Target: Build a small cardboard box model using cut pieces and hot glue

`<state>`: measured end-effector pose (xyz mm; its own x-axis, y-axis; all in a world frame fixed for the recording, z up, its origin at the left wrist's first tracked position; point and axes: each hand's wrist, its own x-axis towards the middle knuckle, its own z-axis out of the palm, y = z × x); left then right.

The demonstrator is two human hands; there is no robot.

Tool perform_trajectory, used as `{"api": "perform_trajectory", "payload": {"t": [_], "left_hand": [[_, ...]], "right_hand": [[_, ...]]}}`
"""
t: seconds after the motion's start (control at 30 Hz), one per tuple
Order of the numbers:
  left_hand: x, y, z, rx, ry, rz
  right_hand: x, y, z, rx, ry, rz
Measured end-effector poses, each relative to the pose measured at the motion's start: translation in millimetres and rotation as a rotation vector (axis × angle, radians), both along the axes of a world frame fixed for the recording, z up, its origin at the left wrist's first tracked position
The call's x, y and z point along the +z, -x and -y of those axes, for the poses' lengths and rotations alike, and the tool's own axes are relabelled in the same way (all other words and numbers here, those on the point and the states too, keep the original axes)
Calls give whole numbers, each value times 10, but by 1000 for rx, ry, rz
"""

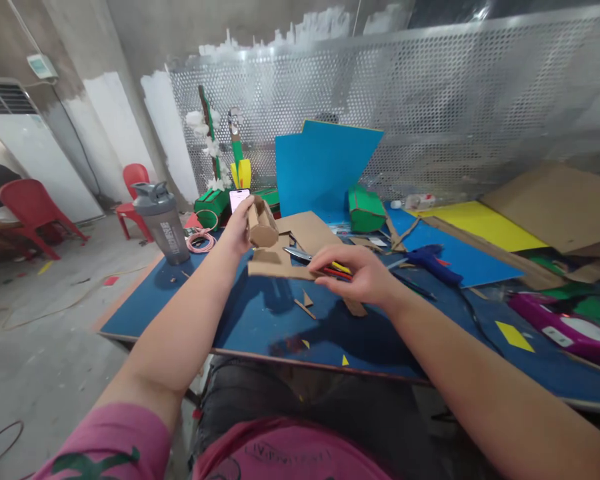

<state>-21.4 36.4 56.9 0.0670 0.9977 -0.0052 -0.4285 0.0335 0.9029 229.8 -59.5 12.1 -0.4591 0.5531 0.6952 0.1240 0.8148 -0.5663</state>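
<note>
My left hand (pixel 239 230) grips a brown cardboard model (pixel 263 230) with a rolled tube on top, held up over the blue table (pixel 260 320). A flat cardboard strip (pixel 275 269) juts out from under the model toward my right hand. My right hand (pixel 363 275) is closed on scissors (pixel 325 265) with red and yellow handles, the blades pointing left at the cardboard strip. Small cardboard offcuts (pixel 306 301) lie on the table below both hands.
A grey shaker bottle (pixel 161 223) stands at the table's left corner beside a pink cable coil (pixel 201 241). A blue glue gun (pixel 427 259), a green box (pixel 365 209), blue and yellow sheets and a phone (pixel 239 199) lie behind. Red chairs (pixel 33 210) stand left.
</note>
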Motion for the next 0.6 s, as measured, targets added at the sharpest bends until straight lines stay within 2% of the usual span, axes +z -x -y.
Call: {"api": "perform_trajectory", "payload": {"t": [0.13,0.23,0.37,0.47,0.6], "left_hand": [[-9,-116,63,80,-113,-9],[-26,-214,158,128,-296,-145],[-52,-285,355,148,-652,-459],[-77,-306,487,134,-908,-564],[-96,-324,552,197,-1204,-625]], "right_hand": [[-34,38,-66,-228,168,-317],[-79,127,-126,-318,237,-366],[-90,187,-164,-348,210,-360],[-64,178,-158,-368,168,-329],[-23,152,-130,-384,89,-272]]}}
